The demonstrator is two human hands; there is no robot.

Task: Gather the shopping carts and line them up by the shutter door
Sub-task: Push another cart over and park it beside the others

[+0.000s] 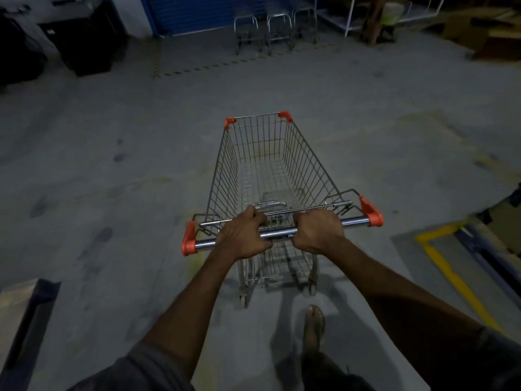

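Observation:
A wire shopping cart (pixel 267 165) with orange corner caps stands on the concrete floor right in front of me, its basket empty. My left hand (pixel 244 235) and my right hand (pixel 318 231) both grip its chrome handle bar (pixel 355 221), close together near the middle. The cart's nose points toward a blue shutter door (pixel 194 12) at the far wall. Three other carts (pixel 270 26) stand side by side in front of that door, handles toward me.
Dark bins (pixel 84 38) stand at the far left. White shelving (pixel 349 18) and cardboard stacks (pixel 485 32) fill the far right. A yellow floor line (pixel 451 275) and a dark pallet edge (pixel 490 258) lie to my right, a low platform (pixel 22 320) to my left. My sandalled foot (pixel 314 328) steps behind the cart.

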